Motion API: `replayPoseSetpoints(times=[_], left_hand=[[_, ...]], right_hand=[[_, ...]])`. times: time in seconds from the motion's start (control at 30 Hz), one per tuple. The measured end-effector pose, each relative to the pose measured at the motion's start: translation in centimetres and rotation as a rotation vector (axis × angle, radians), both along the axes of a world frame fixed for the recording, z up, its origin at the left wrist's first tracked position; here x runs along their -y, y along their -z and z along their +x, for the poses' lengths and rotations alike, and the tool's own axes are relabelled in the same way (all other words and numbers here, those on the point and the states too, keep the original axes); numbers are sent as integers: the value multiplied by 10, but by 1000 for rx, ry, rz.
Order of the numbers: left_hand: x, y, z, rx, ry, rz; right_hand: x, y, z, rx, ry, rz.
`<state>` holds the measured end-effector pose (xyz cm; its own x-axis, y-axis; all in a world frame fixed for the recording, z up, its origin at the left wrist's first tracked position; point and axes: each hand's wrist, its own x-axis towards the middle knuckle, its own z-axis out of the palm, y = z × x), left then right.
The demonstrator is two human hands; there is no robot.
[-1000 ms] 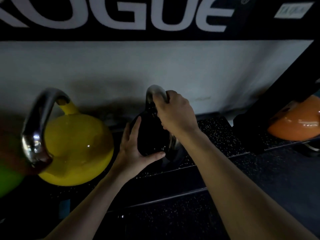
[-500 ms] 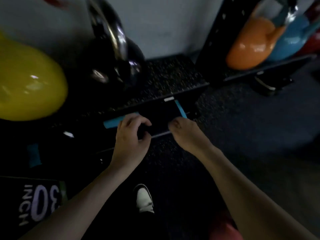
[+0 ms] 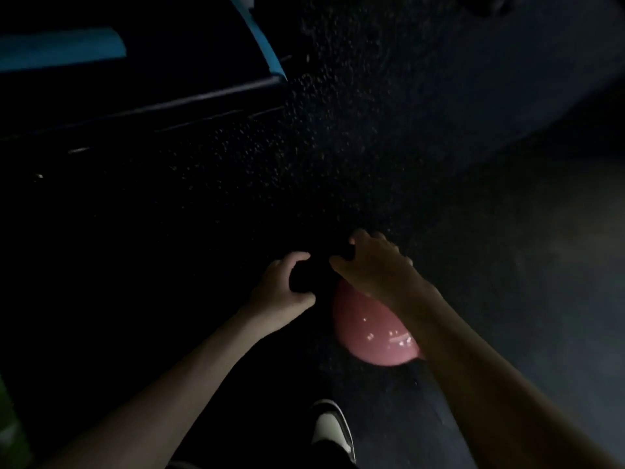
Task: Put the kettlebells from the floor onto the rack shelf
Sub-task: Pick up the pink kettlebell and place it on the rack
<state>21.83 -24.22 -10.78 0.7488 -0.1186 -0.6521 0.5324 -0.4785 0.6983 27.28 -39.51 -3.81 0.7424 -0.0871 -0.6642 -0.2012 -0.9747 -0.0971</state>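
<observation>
A pink kettlebell [image 3: 372,336] stands on the dark speckled floor [image 3: 338,147], just ahead of my shoe. Its handle is dark and nearly lost in shadow between my hands. My left hand [image 3: 284,286] curls in a C around the left part of that dark handle. My right hand [image 3: 375,265] arches over the top of the bell, thumb and fingers bent around the handle's right part. The front edge of the rack shelf [image 3: 203,93] runs across the upper left, with no kettlebell on the part in view.
Blue tape strips [image 3: 61,52] mark the shelf's front. My white and black shoe [image 3: 333,428] is on the floor below the bell. A green shape [image 3: 6,418] shows at the left edge. The scene is very dark.
My view dropped from the shelf, where the black kettlebell stayed beside the yellow one, to the floor. Both hands came away from the shelf edge and down onto the pink kettlebell.
</observation>
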Motion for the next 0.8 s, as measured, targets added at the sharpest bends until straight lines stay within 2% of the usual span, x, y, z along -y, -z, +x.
replayPoseSetpoints(times=[0.07,0.13,0.23,0.3,0.37,0.43,0.53,0.67,0.8], left_hand=[[22,13,-26,-81,48,-59],[47,20,-38,-95,105,-121],[84,25,-49,-113,164,-155],[110,26,-57,-121,240,-64],[130,28,-65,-86,261,81],[142,29,-72,-13,213,178],[147,34,-77,125,133,222],[131,29,-70,195,38,108],[103,-10,-51,262,-51,29]], right_hand=[[25,6,-23,37,-74,-81],[56,6,-31,59,-48,-61],[93,4,-32,-121,133,90],[105,8,-39,-224,278,211],[107,14,-43,-188,374,278],[106,16,-43,-120,345,259],[99,15,-40,-107,241,235],[85,2,-30,-106,221,307],[65,-53,1,-76,212,368]])
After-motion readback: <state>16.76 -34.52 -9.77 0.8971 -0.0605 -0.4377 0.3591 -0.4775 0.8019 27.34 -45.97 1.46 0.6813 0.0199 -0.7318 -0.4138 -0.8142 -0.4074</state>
